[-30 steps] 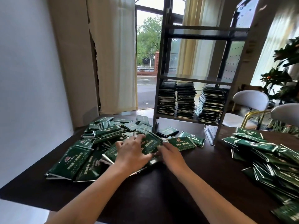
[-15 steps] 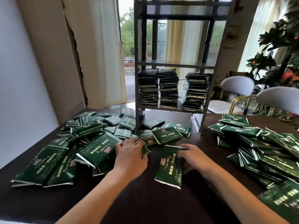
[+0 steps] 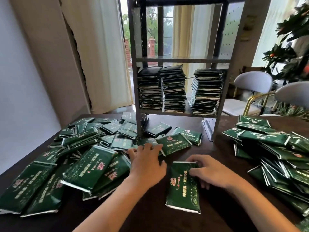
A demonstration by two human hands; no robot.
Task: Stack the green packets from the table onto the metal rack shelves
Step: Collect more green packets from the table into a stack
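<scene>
Gripping one green packet [image 3: 183, 186] that lies flat on the table [image 3: 150, 218] in front of the metal rack [image 3: 177, 59], the right hand [image 3: 209, 171] curls its fingers over the top edge. Left of it, the left hand [image 3: 147, 164] rests spread on the loose pile [image 3: 83, 156], grasping nothing I can make out; dragging there could spill the slick packets off the table, and three tall stacks [image 3: 175, 89] on the rack's lower shelf may topple if bumped

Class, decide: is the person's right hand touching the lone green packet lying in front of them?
Touching. The head view shows the right hand with fingers curled over the lone packet's upper right edge.
</scene>
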